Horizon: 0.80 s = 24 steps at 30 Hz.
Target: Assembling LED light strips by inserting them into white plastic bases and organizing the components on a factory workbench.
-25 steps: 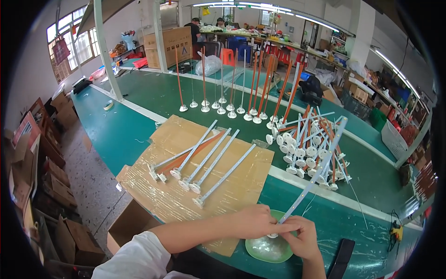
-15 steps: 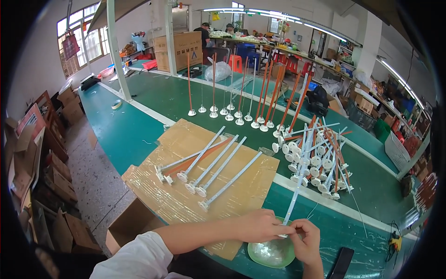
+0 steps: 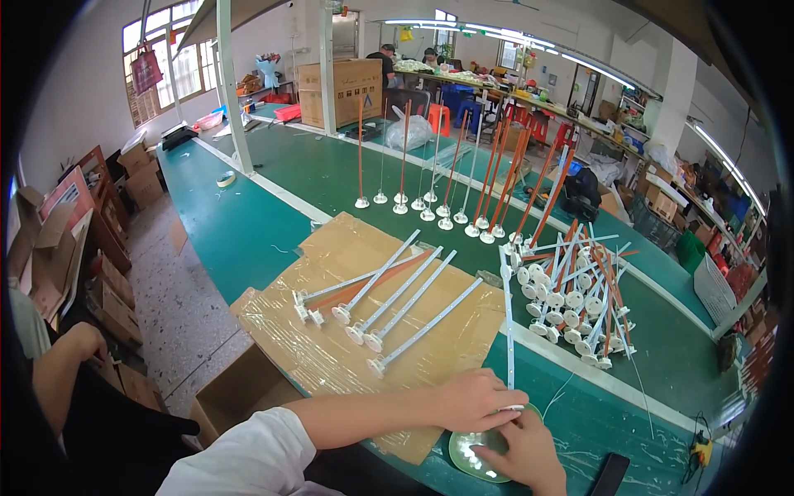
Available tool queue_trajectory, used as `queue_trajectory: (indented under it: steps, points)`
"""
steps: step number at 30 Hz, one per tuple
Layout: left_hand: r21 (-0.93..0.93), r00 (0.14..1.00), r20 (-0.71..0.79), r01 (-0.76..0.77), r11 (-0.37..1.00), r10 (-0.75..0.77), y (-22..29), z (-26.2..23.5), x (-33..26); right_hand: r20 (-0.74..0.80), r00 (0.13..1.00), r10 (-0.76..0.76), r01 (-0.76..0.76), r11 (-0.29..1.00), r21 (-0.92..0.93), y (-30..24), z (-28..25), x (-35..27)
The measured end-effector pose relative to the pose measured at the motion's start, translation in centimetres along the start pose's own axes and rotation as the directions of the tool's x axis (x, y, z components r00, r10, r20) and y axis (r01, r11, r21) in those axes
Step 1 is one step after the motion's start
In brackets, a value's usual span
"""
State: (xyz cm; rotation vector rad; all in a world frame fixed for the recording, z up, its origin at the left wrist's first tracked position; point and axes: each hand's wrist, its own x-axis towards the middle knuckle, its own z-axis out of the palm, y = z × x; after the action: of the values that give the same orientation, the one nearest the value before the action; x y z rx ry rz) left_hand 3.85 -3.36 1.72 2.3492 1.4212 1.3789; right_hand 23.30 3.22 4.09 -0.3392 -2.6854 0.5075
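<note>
Above a green bowl [image 3: 460, 465] my left hand [image 3: 475, 403] is closed on the lower end of a long white dotted strip [image 3: 509, 339]. The strip stands up from my fingers, its base mostly hidden by them. Just beside it, my right hand [image 3: 533, 455] is over the bowl, thumb and fingers apart, with nothing visible in it. Small white pieces [image 3: 488, 474] lie in the bowl. Several similar strips with round white bases [image 3: 428, 326] lie on a flattened cardboard sheet [image 3: 347, 413] to the left.
A heap of white and orange strips with round bases [image 3: 571, 302] lies to the right. Several upright rods [image 3: 403, 157] stand behind. A black phone [image 3: 609, 475] lies near my right hand. Another person's arm [image 3: 62, 364] shows at the far left, beside an open box [image 3: 248, 388].
My right hand has moved off the strip's lower end and down over the bowl, its fingers spreading. My left hand keeps hold of the strip. Another person's arm has appeared at the left.
</note>
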Motion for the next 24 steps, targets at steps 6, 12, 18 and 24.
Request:
queue_trajectory:
  steps: [6,12,18,24]
  points:
    - [-0.030,0.986,0.152,0.077,0.997,-0.071,0.23,0.42,-0.16,0.194,0.981,0.028,-0.069,0.976,0.207,-0.28,0.13,-0.15]
    - [-0.189,0.989,0.005,0.146,0.971,-0.148,0.33,0.33,0.12,0.115,0.987,0.111,-0.139,0.951,0.275,-0.75,-0.32,-0.11]
    - [-0.207,0.967,0.033,0.253,0.945,-0.252,0.52,-0.02,0.24,-0.011,0.971,0.237,-0.220,0.915,0.339,-0.16,-0.21,-0.10]
    - [-0.260,0.970,0.017,0.239,0.936,-0.243,0.80,-0.27,0.32,-0.038,0.963,0.268,-0.227,0.876,0.425,0.04,0.07,-0.09]
